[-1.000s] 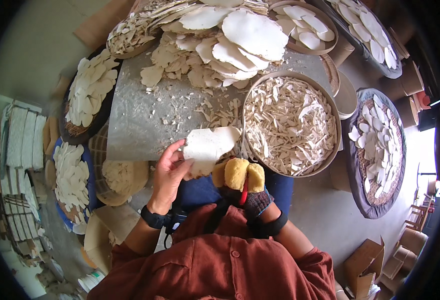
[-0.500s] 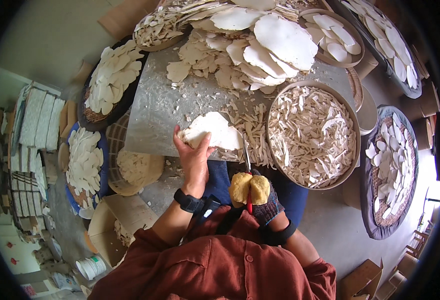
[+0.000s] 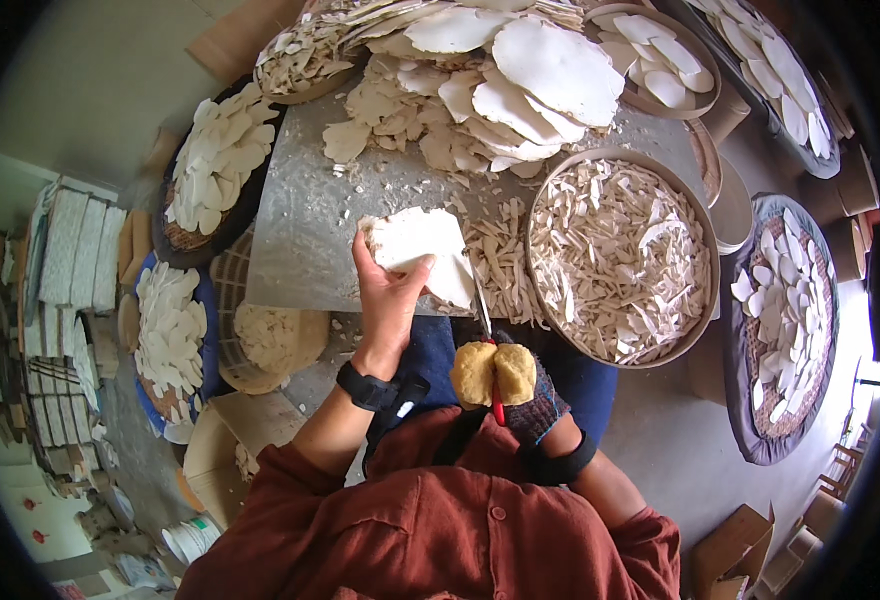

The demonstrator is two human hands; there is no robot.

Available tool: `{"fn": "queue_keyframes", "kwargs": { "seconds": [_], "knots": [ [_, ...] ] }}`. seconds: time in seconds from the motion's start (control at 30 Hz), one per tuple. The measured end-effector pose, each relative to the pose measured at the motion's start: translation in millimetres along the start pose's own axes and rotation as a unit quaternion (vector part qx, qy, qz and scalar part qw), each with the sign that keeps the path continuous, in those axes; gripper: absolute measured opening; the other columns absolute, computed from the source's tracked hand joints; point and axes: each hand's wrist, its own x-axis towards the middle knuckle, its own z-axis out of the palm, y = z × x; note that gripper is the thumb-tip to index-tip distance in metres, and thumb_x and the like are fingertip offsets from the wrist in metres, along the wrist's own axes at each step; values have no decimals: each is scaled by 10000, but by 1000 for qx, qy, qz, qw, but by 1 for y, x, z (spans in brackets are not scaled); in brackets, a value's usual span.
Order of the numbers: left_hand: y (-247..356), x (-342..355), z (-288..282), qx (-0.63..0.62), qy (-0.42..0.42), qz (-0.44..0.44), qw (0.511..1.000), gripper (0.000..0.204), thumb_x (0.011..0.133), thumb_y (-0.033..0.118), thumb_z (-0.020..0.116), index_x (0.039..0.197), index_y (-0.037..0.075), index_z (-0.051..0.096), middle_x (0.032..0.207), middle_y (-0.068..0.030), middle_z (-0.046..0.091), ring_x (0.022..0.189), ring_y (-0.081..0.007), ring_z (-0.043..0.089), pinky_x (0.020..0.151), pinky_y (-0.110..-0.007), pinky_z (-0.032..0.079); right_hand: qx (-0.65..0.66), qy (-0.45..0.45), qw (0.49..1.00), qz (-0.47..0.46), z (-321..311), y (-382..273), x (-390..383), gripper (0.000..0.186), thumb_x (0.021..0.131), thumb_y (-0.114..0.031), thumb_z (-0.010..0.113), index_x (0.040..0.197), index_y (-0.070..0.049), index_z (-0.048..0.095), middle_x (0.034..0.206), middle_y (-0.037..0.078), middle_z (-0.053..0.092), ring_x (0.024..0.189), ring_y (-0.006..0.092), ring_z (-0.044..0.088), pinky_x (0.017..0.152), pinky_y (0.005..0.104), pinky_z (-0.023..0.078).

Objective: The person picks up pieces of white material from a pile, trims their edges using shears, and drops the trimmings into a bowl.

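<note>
My left hand grips a flat, cream-white slice with an uneven rim, thumb on top, just above the near edge of the metal table. My right hand, in a dark knitted glove, is closed around scissors with red handles. Yellow sponge padding wraps those handles and hides most of my fingers. The narrow blades point away from me, along the right edge of the slice. Thin pale strips lie on the table just beyond the blades.
Right of my hands, a round tray holds many pale cut strips. A tall pile of slices covers the table's far side. Trays of slices stand on both sides. A wicker basket and cardboard box sit lower left.
The slice has turned in my left hand, and its right edge now slopes along the blades. Both hands keep their grips. The whole view has shifted slightly.
</note>
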Motion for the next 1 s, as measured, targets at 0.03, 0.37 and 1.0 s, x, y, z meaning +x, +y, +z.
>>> {"fn": "queue_keyframes", "kwargs": {
  "seconds": [0.03,0.37,1.0],
  "knots": [
    [0,0,-1,-13,-27,1,1000,707,826,-29,626,1387,123,224,1189,-95,535,1010,-193,601,746,-330,567,28,-5,1000,10,0,1,-1,411,920,-246,584,1187,61,529,1117,165,618,1002,252,630,888,380,512],
    [8,8,-5,-13,-99,-55,993,742,802,-55,625,1387,88,191,1121,-106,571,922,-153,626,694,-248,554,198,-15,979,36,2,-8,-11,356,902,-236,620,1133,30,565,1080,143,628,979,237,635,870,369,525],
    [63,16,-41,286,-322,264,863,76,676,151,720,745,126,738,1400,-134,455,1370,-301,315,1120,-411,248,613,-161,765,116,2,1,-2,295,943,-167,518,1174,15,500,1208,174,551,1154,313,530,1028,480,400]
  ]
}}
